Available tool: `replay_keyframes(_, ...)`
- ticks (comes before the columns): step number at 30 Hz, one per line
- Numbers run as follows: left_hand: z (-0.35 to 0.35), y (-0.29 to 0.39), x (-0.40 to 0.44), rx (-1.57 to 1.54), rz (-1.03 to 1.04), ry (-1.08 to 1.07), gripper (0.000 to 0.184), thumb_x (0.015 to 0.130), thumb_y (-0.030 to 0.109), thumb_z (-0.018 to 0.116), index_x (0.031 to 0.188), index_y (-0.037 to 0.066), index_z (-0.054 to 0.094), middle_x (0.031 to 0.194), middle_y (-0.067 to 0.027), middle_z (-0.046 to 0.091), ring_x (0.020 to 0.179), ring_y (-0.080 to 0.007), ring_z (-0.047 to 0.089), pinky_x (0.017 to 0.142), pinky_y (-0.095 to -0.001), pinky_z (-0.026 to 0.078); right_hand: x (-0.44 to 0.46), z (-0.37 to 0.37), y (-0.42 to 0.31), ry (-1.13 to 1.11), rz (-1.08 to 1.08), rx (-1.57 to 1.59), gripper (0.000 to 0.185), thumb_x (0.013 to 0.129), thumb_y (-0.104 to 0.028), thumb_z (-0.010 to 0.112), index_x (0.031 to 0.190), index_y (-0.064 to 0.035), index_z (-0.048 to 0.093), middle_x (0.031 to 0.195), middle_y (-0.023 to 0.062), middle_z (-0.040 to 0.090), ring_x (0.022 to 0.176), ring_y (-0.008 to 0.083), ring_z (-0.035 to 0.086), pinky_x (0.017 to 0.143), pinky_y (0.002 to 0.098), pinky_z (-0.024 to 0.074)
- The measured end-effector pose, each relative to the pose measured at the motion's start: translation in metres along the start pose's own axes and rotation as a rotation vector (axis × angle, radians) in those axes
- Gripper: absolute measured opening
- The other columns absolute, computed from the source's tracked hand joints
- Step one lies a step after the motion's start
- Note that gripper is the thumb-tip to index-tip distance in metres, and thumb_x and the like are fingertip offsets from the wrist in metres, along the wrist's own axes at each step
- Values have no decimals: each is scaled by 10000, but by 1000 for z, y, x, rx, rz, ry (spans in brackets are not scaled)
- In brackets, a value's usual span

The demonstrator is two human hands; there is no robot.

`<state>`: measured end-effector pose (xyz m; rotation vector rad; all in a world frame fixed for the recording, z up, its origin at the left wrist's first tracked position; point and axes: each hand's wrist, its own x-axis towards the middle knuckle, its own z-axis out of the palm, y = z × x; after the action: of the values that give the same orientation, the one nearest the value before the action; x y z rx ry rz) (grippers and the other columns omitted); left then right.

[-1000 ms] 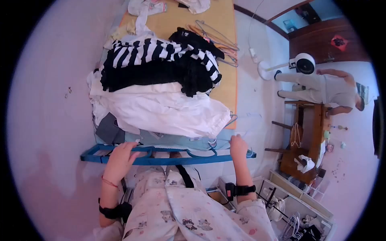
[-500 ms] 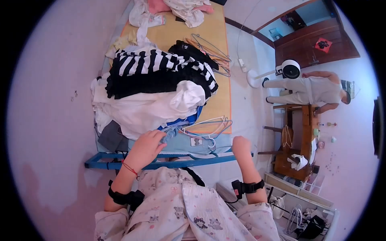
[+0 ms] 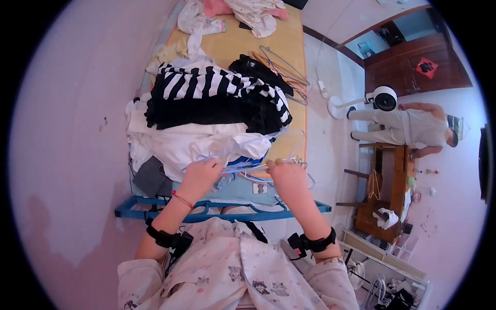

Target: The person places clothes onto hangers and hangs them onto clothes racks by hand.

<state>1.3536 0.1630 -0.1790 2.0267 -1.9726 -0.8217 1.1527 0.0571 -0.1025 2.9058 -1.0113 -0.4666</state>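
Note:
My left hand (image 3: 203,173) and my right hand (image 3: 285,173) are closed on opposite ends of a light-blue clothes hanger (image 3: 243,168), held over the near end of the bed. Its outline is smeared by motion. Other hangers lie under my right hand, partly hidden by it. Just beyond my hands is a heap of clothes: a white garment (image 3: 196,142), a black garment (image 3: 201,111) and a black-and-white striped garment (image 3: 196,84). A bit of blue cloth (image 3: 223,182) shows beside my left hand.
Farther up the bed lie more hangers (image 3: 283,67) and white clothing (image 3: 256,15). The blue bed rail (image 3: 155,208) runs in front of me. To the right stand a fan (image 3: 385,98), a person (image 3: 413,126) at a wooden desk (image 3: 400,181), and a shelf holding hangers (image 3: 380,292).
My right hand has moved left and away from me, onto the hanger. My left hand has shifted slightly and now grips its other end. The camera view has turned a little.

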Motion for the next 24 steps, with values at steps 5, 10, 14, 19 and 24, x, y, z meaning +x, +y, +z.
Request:
replay_keyframes(5,-13,-49,-26,-140,-196,287,184,828,217,559,795,36,544,778,-156,578,739,-357,567,623,-420,457,43,14,9,650,-434,31,336,777,-150,544,1112,-149,541,1090,53,558,982,196,541,815,357,387)
replay_keyframes(10,-28,-93,-59,-44,-469,434,159,847,133,502,769,-5,489,767,-199,541,733,-387,539,613,-433,417,124,110,66,575,-201,347,431,741,-107,573,1165,-136,504,1140,68,524,1035,212,503,853,395,367)
replay_keyframes(14,-29,-108,-58,27,-521,569,149,850,110,468,768,-14,481,719,-196,500,694,-388,501,608,-408,402,181,207,110,465,268,454,548,736,-152,610,1244,-88,416,1179,95,487,1082,237,472,865,420,352)
replay_keyframes(19,11,-127,-47,63,-598,795,243,896,178,421,766,-21,469,669,-162,489,621,-317,490,565,-386,370,222,264,149,358,593,438,666,767,-196,606,1342,-76,291,1292,132,402,1176,283,390,933,487,311)
replay_keyframes(24,16,-128,-34,-244,-655,818,321,936,235,378,747,-17,440,630,-90,443,587,-196,449,544,-323,349,227,308,172,312,751,376,416,808,-221,574,1198,-134,455,1172,78,507,1113,250,455,915,525,294)
